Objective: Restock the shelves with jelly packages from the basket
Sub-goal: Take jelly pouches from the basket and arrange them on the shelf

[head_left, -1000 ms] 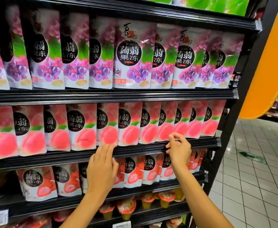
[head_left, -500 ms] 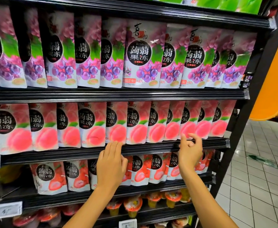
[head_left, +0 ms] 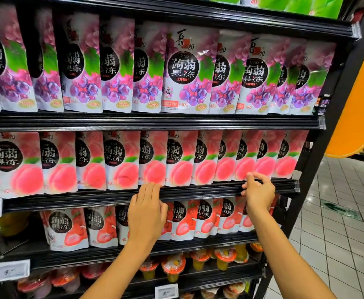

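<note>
In the head view, a tall black metal store rack is stocked row by row. The glossy pink-and-white peach jelly pouches (head_left: 176,160) stand upright and overlapping along the middle shelf, filling it from side to side. Above them is a row of purple-and-green grape jelly pouches (head_left: 189,70), and below a shorter row of red strawberry jelly pouches (head_left: 66,227). Under that are clear plastic jelly cups with orange lids (head_left: 173,266).

The left hand (head_left: 147,212) is flat with its fingers straight and together. Its fingertips rest at the ridged black shelf rail (head_left: 79,198), just under the foot of a peach pouch, and it holds nothing. The right hand (head_left: 259,190), further towards the rack's end, has its fingers curled. Its forefinger touches the lower edge of a pouch and its thumb is on the rail. I cannot tell whether it pinches the pouch edge or only nudges it.

The basket is out of view, and neither hand carries a fresh package. The step in hand looks like facing up, squaring the peach row against the rail rather than loading. The strawberry shelf has bare space at its left, so the next move probably calls for letting go of the row, reaching back to the basket for more pouches, and standing them upright there without toppling their neighbours.
</note>
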{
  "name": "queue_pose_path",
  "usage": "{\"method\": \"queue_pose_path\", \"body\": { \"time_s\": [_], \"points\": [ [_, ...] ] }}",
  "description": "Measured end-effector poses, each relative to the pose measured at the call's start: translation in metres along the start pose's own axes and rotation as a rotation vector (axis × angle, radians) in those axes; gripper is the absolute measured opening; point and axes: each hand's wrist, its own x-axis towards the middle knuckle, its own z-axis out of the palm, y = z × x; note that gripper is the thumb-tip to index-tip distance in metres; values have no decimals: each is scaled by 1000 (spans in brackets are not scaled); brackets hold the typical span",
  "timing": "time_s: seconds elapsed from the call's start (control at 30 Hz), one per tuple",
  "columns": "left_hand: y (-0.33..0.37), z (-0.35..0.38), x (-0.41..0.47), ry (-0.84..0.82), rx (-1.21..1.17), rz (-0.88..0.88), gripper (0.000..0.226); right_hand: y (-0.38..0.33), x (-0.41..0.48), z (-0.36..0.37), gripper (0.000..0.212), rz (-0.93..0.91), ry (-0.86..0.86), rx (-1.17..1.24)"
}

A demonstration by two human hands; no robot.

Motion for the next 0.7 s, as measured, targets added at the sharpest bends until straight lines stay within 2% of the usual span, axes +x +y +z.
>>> {"method": "queue_pose_path", "body": {
  "time_s": [0.1,0.4,0.53,0.63,0.7],
  "points": [
    [-2,2,0,13,9,9,35,0,0,0,5,0,20,-19],
    [-5,7,0,52,-13,25,37,2,10,-6,10,46,73,-67],
    [-4,8,-1,53,-18,9,37,3,15,-13,8,24,68,5],
    [-3,7,-1,69,-17,14,41,4,24,-23,26,48,174,-67],
    [-3,7,-1,90,-17,16,40,4,32,-27,35,79,174,-57]
  ]
}}
